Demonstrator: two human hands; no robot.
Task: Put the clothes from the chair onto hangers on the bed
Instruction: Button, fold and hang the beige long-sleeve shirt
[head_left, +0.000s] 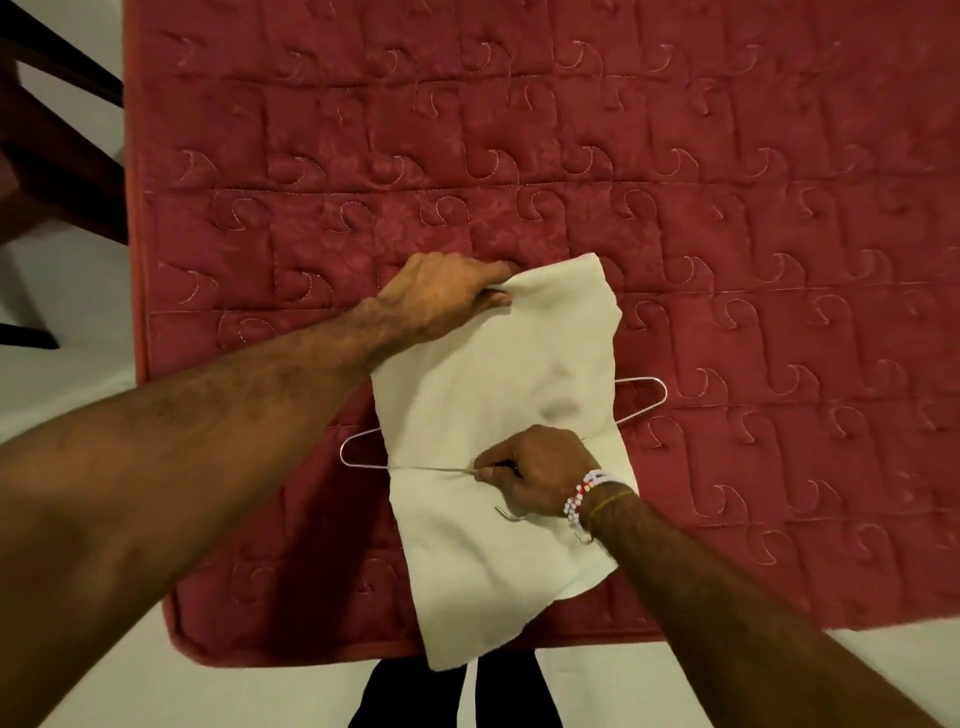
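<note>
On the bed (727, 208): a white cloth (493, 374) lies spread under both hands, its near end hanging past the bed's edge.
Left hand (441, 296): fingers curled, with the thumb (500, 299) beneath, gripping the cloth's far left corner.
Right hand (535, 473): fingertips (488, 472) pinched shut on the hanger wire, over the middle of the cloth.
Hanger (431, 468): thin wire, lying flat; one stretch runs on top of the cloth from the right fingertips out to the left. Its two ends stick out past the cloth, one to the left of those fingers and one beyond the knuckles to the right. The hook (511, 514) lies on the cloth just below the right hand.
Cloth between the hands: rumpled, with a raised fold just beyond the right knuckles.
Bracelet (582, 493): beaded, on the right wrist, touching the cloth.
Chair (52, 156): dark, well left of the left hand, off the bed.
Floor (78, 389): pale, beside the bed.
</note>
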